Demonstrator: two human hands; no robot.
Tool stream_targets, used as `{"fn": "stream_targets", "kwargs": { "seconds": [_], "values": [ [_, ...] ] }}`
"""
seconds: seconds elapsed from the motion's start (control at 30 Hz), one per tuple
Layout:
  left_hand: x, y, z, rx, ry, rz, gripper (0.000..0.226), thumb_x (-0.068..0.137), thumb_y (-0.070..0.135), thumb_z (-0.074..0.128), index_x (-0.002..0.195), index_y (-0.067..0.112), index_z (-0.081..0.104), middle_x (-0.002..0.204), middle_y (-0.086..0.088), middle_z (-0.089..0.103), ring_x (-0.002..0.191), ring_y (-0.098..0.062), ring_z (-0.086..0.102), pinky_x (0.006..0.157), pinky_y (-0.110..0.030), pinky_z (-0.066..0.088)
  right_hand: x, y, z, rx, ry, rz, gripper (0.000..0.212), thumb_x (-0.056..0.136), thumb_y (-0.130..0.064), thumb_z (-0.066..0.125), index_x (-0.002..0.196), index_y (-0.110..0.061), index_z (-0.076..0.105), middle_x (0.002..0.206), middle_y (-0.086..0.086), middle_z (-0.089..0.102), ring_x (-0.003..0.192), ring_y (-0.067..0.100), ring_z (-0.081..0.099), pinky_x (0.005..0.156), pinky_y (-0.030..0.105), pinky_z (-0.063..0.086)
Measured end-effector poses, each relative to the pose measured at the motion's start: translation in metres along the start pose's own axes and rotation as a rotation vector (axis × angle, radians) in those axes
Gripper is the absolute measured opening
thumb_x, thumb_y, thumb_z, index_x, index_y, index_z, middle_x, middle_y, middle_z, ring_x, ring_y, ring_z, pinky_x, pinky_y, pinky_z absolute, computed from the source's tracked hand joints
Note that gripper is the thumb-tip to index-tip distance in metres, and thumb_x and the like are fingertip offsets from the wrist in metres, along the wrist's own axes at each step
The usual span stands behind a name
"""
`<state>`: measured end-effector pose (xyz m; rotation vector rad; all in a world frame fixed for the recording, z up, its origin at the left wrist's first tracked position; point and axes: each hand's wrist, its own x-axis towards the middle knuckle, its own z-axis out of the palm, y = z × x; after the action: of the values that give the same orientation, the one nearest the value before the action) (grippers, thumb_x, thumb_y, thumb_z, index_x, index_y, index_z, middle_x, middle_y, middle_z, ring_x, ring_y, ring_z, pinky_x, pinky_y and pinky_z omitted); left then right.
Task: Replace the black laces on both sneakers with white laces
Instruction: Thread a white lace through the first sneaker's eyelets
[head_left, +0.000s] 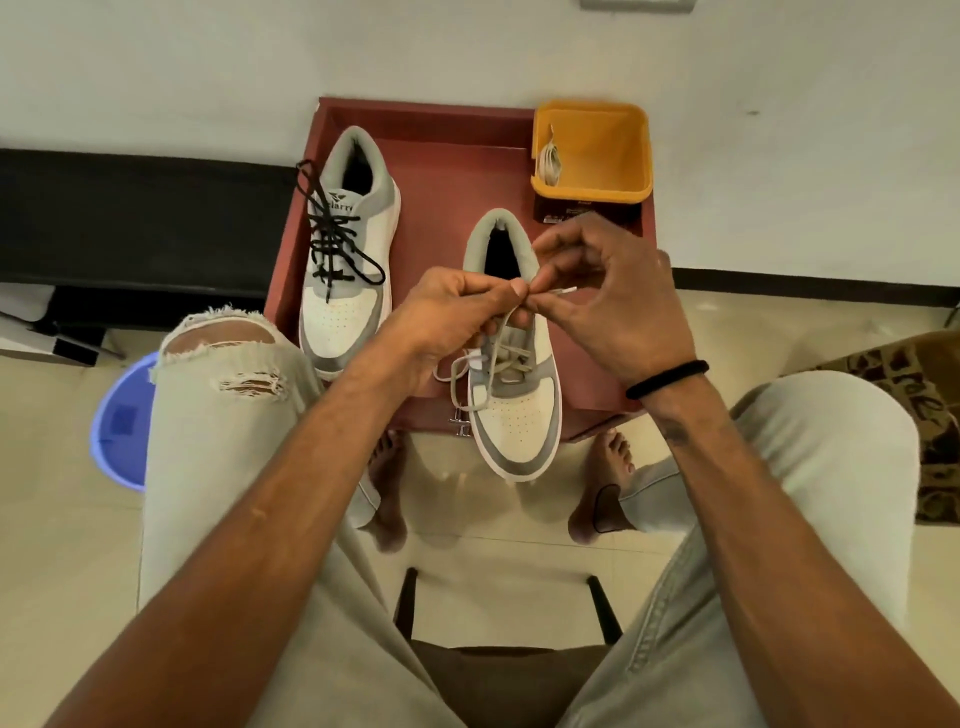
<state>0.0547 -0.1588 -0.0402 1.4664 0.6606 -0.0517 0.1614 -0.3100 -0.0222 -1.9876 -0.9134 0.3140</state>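
Sitting at the far right corner of a red-brown tray (441, 171), a yellow bin (597, 150) holds a bundled white lace (550, 161). On the tray, the left sneaker (345, 249) is grey and white and threaded with a black lace (332, 234), well left of the fingers. The right sneaker (511, 379) lies directly beneath both hands, its lower eyelets carrying a pale lace (498, 358). Left hand (452, 317) pinches that lace between thumb and forefinger; right hand (618, 301) pinches its white-tipped end, which pokes out just beside the right fingertips (545, 306).
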Motion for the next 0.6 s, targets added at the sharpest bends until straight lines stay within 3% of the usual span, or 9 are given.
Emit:
{"fn": "stream_targets", "kwargs": {
  "seconds": [0.13, 0.27, 0.37, 0.6],
  "values": [
    [0.001, 0.004, -0.006, -0.045, -0.092, -0.073, 0.029, 0.099, 0.032, 0.066, 0.091, 0.006, 0.076, 0.077, -0.001, 0.068, 0.062, -0.008, 0.044, 0.059, -0.020, 0.040, 0.002, 0.000, 0.001, -0.022, 0.004, -0.014, 0.046, 0.077, -0.019, 0.089, 0.117, -0.016, 0.066, 0.087, -0.011, 0.074, 0.086, -0.002, 0.071, 0.078, 0.014, 0.057],
    [0.000, -0.001, -0.013, 0.085, -0.049, 0.008, 0.024, 0.098, 0.029, 0.068, 0.089, 0.009, 0.077, 0.076, -0.001, 0.067, 0.059, -0.004, 0.045, 0.057, -0.015, 0.042, 0.001, 0.004, 0.004, 0.011, -0.066, 0.027, 0.050, 0.076, -0.019, 0.090, 0.120, -0.019, 0.066, 0.088, -0.007, 0.074, 0.084, 0.004, 0.072, 0.078, 0.023, 0.060],
    [-0.001, -0.003, -0.016, 0.126, -0.030, 0.029, 0.022, 0.098, 0.028, 0.068, 0.101, 0.008, 0.077, 0.080, 0.000, 0.071, 0.059, -0.001, 0.050, 0.058, -0.012, 0.043, 0.000, 0.009, 0.008, 0.007, -0.087, 0.060, 0.042, 0.077, -0.016, 0.089, 0.114, -0.022, 0.068, 0.091, -0.007, 0.073, 0.082, 0.006, 0.071, 0.078, 0.026, 0.061],
    [-0.014, -0.006, -0.017, 0.137, -0.003, 0.069, 0.018, 0.097, 0.032, 0.069, 0.102, 0.018, 0.079, 0.085, 0.000, 0.076, 0.062, -0.008, 0.046, 0.060, -0.021, 0.040, -0.013, 0.006, 0.008, 0.005, -0.083, 0.060, 0.015, 0.083, -0.021, 0.085, 0.095, -0.021, 0.076, 0.086, -0.012, 0.073, 0.081, 0.003, 0.070, 0.077, 0.024, 0.059]
  ]
}}
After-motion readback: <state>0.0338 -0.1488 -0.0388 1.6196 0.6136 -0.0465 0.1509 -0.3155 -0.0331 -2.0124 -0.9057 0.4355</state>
